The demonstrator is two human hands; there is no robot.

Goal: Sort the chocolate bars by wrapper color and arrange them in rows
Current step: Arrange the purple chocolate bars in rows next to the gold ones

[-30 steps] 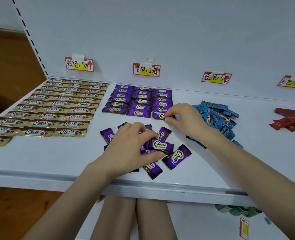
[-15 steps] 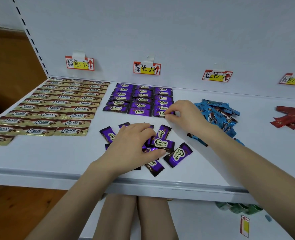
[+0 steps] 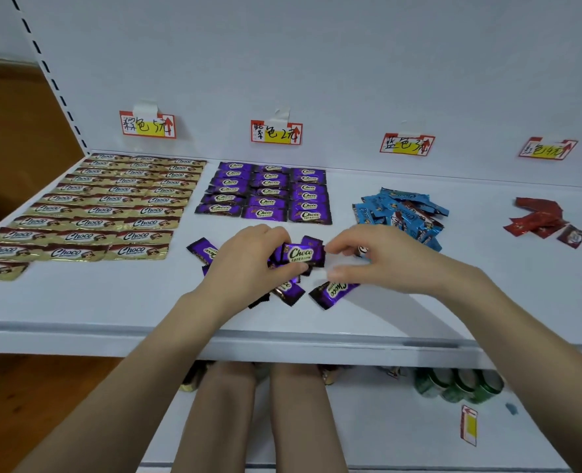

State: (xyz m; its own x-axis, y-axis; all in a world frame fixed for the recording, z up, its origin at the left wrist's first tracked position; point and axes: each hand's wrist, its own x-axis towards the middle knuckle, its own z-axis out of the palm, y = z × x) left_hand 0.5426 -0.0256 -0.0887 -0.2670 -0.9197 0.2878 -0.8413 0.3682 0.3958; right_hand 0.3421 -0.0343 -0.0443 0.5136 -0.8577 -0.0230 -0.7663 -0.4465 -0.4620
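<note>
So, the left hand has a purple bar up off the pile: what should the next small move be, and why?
Probably pass the purple bar to the right hand, whose fingertips sit at its end, and lay it before the purple rows. The left hand pinches it; the front row looks full at three.

Back wall, four handwritten tags, each with a red up-arrow:
- first tag (image 3: 147, 124): looks like 棕色5元
- second tag (image 3: 276, 132): 紫色2元
- third tag (image 3: 407, 144): 蓝色3元
- fourth tag (image 3: 548, 149): 红色, then a price, possibly 14元, unsure

"Choco" is printed on the gold bars (image 3: 88, 213), the rowed purple bars (image 3: 267, 192) and the purple bar (image 3: 303, 255) gripped in the left hand (image 3: 248, 257). It shows in part on the blue wrappers (image 3: 402, 213). The small print beneath is illegible. Print on the red wrappers (image 3: 535, 218) is unreadable.
</note>
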